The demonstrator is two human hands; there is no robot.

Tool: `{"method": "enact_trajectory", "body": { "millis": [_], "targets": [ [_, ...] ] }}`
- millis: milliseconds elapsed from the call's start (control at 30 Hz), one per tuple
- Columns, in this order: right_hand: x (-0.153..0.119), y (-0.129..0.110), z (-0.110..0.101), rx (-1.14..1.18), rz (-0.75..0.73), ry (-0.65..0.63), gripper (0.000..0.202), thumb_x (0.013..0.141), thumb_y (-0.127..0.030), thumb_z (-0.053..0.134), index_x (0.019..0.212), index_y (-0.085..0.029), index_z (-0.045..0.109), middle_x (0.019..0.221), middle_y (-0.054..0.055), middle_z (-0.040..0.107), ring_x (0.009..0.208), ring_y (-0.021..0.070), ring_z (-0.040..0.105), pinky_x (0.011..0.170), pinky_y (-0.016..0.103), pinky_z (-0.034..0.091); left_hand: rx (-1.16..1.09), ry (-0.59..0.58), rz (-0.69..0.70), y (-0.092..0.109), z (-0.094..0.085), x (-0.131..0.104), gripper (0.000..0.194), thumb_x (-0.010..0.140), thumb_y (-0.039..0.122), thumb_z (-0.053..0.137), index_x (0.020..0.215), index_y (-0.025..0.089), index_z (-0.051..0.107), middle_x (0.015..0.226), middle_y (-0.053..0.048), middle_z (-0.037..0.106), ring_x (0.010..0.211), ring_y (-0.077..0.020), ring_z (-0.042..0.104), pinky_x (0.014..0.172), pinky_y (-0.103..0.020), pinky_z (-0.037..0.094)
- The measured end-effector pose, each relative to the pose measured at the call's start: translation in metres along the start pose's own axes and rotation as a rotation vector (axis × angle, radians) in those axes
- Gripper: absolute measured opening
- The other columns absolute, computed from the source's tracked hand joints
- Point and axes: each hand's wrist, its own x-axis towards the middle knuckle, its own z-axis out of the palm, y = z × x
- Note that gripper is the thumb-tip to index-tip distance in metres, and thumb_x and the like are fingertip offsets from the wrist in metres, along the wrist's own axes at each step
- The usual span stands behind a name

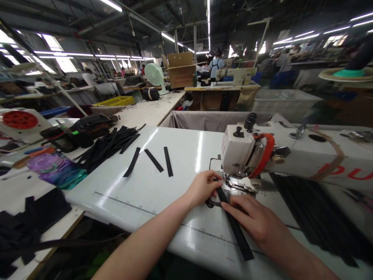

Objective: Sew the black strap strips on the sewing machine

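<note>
A long black fabric strip [237, 231] runs from the needle area of a white sewing machine [237, 149] toward the near table edge. My left hand [203, 187] pinches the strip's far end, close to the metal presser foot [230, 182]. My right hand [258, 217] is beside the middle of the strip, its fingertips closed against the strip's right edge. The near end lies free on the white machine table [186, 163]. Three short black strips, a left one [131, 162], a middle one [154, 160] and a right one [168, 161], lie apart on the table.
Many long black strips [314, 217] lie under the machine arm at right. A pile of black strips [109, 147] and a purple-teal pouch [56, 169] are at left. Black fabric pieces [37, 217] lie lower left. A grey cloth-lined bin [201, 120] stands behind the table.
</note>
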Motion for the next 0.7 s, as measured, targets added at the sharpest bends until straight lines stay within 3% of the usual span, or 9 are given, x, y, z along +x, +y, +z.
{"method": "enact_trajectory", "body": {
  "millis": [67, 133, 200, 267, 433, 700],
  "targets": [
    [0.0, 0.006, 0.008, -0.156, -0.071, -0.006, 0.044, 0.086, 0.0, 0.036, 0.117, -0.011, 0.064, 0.105, 0.014, 0.067, 0.097, 0.0258, 0.065, 0.078, 0.037, 0.058, 0.275, 0.183, 0.168, -0.002, 0.001, 0.002, 0.024, 0.081, 0.01, 0.061, 0.105, 0.016, 0.06, 0.077, 0.001, 0.062, 0.063, -0.0124, 0.058, 0.064, -0.026, 0.049],
    [-0.002, 0.008, 0.016, -0.251, -0.053, 0.003, 0.044, 0.083, 0.002, 0.034, 0.115, -0.007, 0.064, 0.104, 0.016, 0.068, 0.095, 0.0258, 0.065, 0.076, 0.036, 0.058, 0.555, 0.275, 0.345, -0.002, 0.003, 0.0, 0.021, 0.083, 0.01, 0.062, 0.103, 0.016, 0.063, 0.097, -0.005, 0.065, 0.084, -0.0174, 0.061, 0.082, -0.032, 0.05],
    [-0.003, 0.008, 0.021, -0.296, 0.003, 0.006, 0.043, 0.083, 0.003, 0.035, 0.115, -0.006, 0.063, 0.105, 0.016, 0.068, 0.095, 0.0243, 0.065, 0.078, 0.034, 0.058, 0.751, 0.212, 0.474, -0.002, 0.003, -0.004, 0.007, 0.087, 0.018, 0.063, 0.093, 0.016, 0.067, 0.102, -0.006, 0.067, 0.096, -0.0214, 0.059, 0.091, -0.036, 0.048],
    [-0.004, 0.008, 0.024, -0.311, 0.039, -0.001, 0.042, 0.084, 0.002, 0.037, 0.116, -0.007, 0.063, 0.106, 0.016, 0.068, 0.096, 0.0237, 0.065, 0.081, 0.034, 0.057, 0.834, 0.115, 0.544, -0.004, 0.003, -0.006, 0.013, 0.091, 0.023, 0.06, 0.084, 0.017, 0.069, 0.099, -0.005, 0.069, 0.098, -0.0222, 0.06, 0.092, -0.037, 0.048],
    [-0.004, 0.008, 0.026, -0.333, 0.04, -0.015, 0.041, 0.086, 0.001, 0.037, 0.116, -0.007, 0.062, 0.107, 0.015, 0.068, 0.097, 0.0246, 0.065, 0.082, 0.035, 0.057, 0.824, 0.042, 0.604, -0.009, 0.003, -0.005, 0.019, 0.094, 0.019, 0.053, 0.088, 0.016, 0.071, 0.104, -0.005, 0.072, 0.101, -0.0199, 0.061, 0.093, -0.033, 0.049],
    [-0.001, 0.009, 0.028, -0.336, 0.039, -0.023, 0.038, 0.086, 0.001, 0.038, 0.113, -0.006, 0.064, 0.106, 0.015, 0.069, 0.097, 0.0246, 0.064, 0.083, 0.036, 0.056, 0.923, 0.032, 0.582, -0.004, 0.003, -0.002, 0.017, 0.093, 0.017, 0.053, 0.091, 0.015, 0.069, 0.109, -0.006, 0.071, 0.108, -0.0221, 0.06, 0.095, -0.036, 0.049]
  ]
}}
